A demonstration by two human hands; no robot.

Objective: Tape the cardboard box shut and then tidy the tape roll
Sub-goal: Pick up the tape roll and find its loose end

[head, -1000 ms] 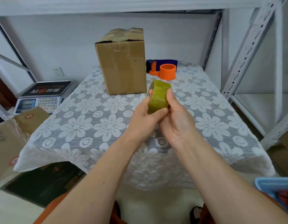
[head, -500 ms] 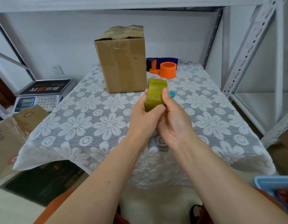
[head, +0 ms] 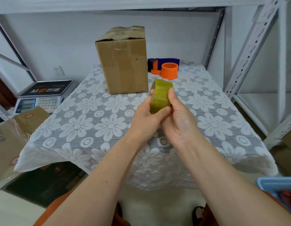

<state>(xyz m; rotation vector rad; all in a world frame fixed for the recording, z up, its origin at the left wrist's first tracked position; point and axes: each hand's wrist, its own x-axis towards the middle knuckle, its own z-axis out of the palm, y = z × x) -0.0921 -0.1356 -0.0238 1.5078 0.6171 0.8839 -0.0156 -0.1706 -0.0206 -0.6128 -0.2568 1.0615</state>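
A tall brown cardboard box [head: 123, 62] stands upright at the back of the table, its crumpled top flaps slightly raised. I hold a yellowish-green tape roll [head: 161, 95] in the air above the middle of the table, in front of the box. My left hand [head: 146, 119] grips the roll from the left, thumb across its lower edge. My right hand [head: 179, 119] grips it from the right, thumb up along its outer face.
An orange and blue tape dispenser [head: 166, 68] sits right of the box. The table [head: 92, 128] has a white flowered lace cloth. A scale [head: 41, 97] and a box [head: 12, 141] stand at left. Metal shelf posts [head: 249, 54] rise right. A blue bin [head: 278, 190] is at lower right.
Both hands kept hold of the tape roll and turned it a little between the fingers. The view shifted slightly.
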